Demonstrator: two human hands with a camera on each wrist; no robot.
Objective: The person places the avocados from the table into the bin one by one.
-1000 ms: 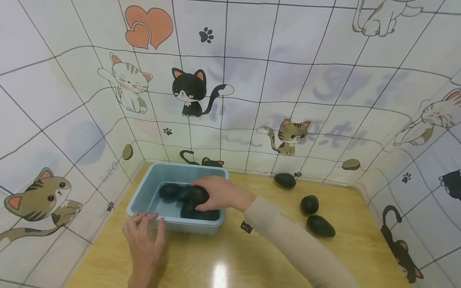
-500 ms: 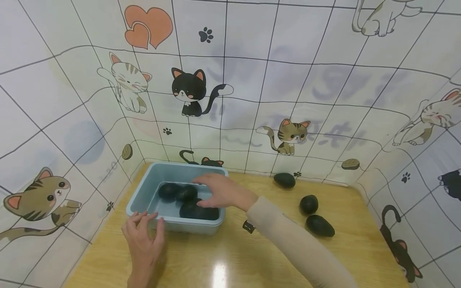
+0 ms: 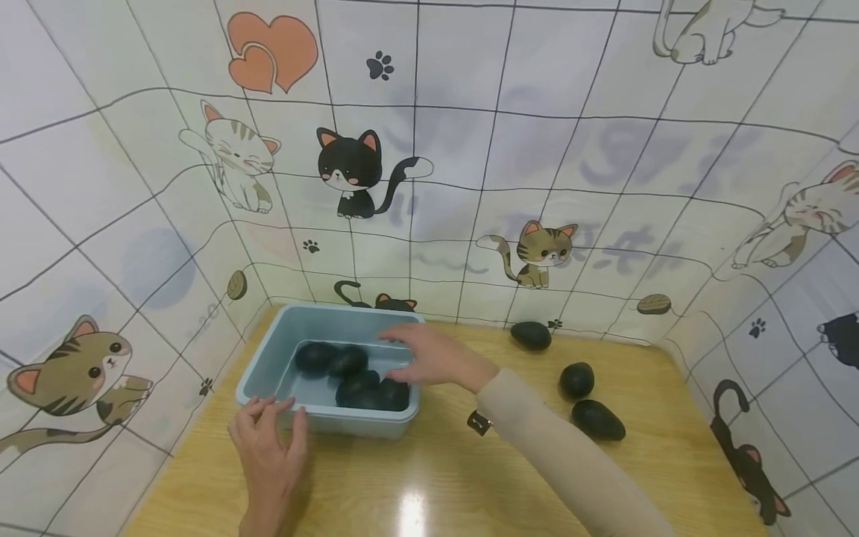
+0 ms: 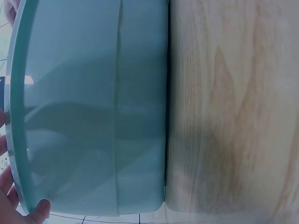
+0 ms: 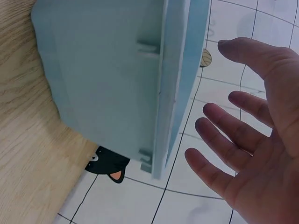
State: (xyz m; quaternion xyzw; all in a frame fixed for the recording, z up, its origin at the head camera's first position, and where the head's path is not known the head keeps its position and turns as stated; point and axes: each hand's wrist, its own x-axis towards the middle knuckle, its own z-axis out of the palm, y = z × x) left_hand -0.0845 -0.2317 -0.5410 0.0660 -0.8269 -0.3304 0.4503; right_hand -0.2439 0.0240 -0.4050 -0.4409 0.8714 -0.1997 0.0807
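Observation:
Several dark avocados (image 3: 359, 388) lie in the light blue plastic bin (image 3: 386, 426) at the left of the table. My left hand (image 3: 270, 451) rests its fingertips on the bin's front rim near the left corner; in the left wrist view, its thumb (image 4: 42, 209) shows beside the outer wall. Above the bin's right rim my right hand (image 3: 439, 356) hovers with fingers spread and nothing held. The right wrist view shows that hand (image 5: 252, 135) apart from the bin's wall (image 5: 100, 79). Three more avocados are on the table: one by the back wall (image 3: 531, 336), a round-looking one (image 3: 576, 381) and a pear-shaped one (image 3: 598, 420).
A wooden table (image 3: 376, 485) carries everything. Walls with printed cats (image 3: 349, 171) and grid lines enclose it at the back and both sides. A small black label (image 3: 479, 423) shows by the right sleeve (image 3: 537, 432).
My right hand has let go of an avocado inside the bin, then moved up and right with fingers opened. The left hand has stayed at the rim.

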